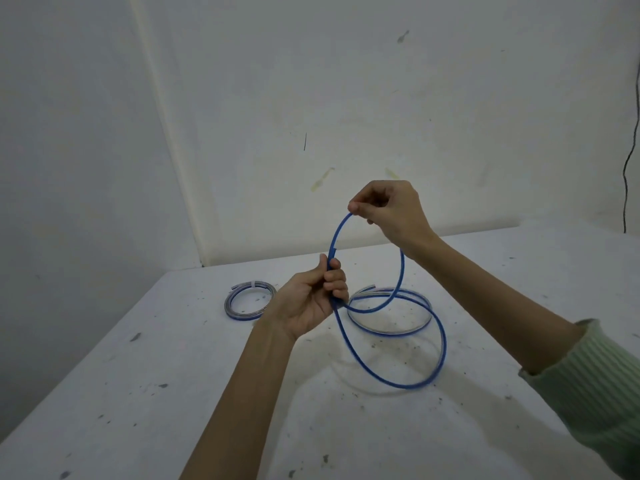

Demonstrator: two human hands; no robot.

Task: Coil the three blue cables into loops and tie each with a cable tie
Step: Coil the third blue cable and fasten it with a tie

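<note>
The cable (401,271) looks like smooth, slightly glossy blue plastic. The two coils (250,301) on the table (173,375) shine silvery-blue. The tabletop is matt white, scuffed and speckled. The sleeve (595,386) is ribbed green knit.

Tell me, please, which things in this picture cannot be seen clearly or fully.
- Cable in hand, head view: the part that the left hand grips is hidden by its fingers; the end inside the right hand too.
- Small coil: its right edge is behind the left hand; the pale band on top is too small to identify.
- Loose coil on the table: crossed by the held cable; its turns cannot be counted.
</note>
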